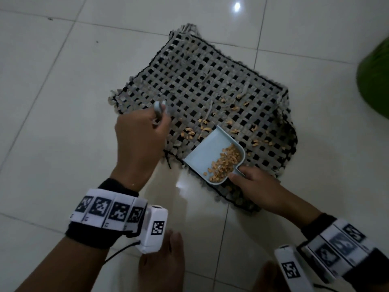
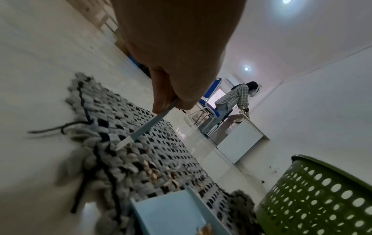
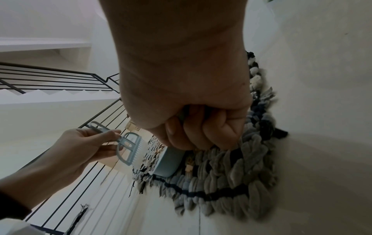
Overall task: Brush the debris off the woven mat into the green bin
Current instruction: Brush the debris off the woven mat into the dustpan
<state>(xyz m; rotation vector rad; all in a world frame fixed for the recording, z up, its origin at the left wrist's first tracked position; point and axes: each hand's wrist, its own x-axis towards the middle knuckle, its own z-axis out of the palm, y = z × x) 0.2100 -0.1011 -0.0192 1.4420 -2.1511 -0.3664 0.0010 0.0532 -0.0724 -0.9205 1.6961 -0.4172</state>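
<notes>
Your left hand (image 1: 136,140) pinches the handle of a small pale-blue brush (image 3: 128,147), fingers curled round it; the white bristle edge points down at the near-left part of the woven mat (image 1: 210,85) (touching the weave or just above it, can't tell from the left wrist view). Your right hand (image 1: 255,186) is fisted round the short handle of the light-blue dustpan (image 1: 210,152), grip tight, thumb on top. The pan sits on the mat's near edge, open mouth facing the far-left, tilted a bit toward you. A heap of orange-tan debris (image 1: 226,163) lies in the pan's back end by the handle. More loose bits (image 1: 202,129) stay scattered on the mat just beyond the pan's mouth and off to its right side.

The mat is grey and black, lying flat on the white tiled floor (image 1: 52,81), frayed at the edges. The green bin (image 2: 322,195) stands on the floor to the right of the mat, near it but not touching, perforated wall, only its edge in the head view.

Background, left wrist view: another person (image 2: 231,103) bends over a white table (image 2: 239,143) beside a blue chair (image 2: 211,95). Right wrist view shows a black stair railing (image 3: 60,79).
</notes>
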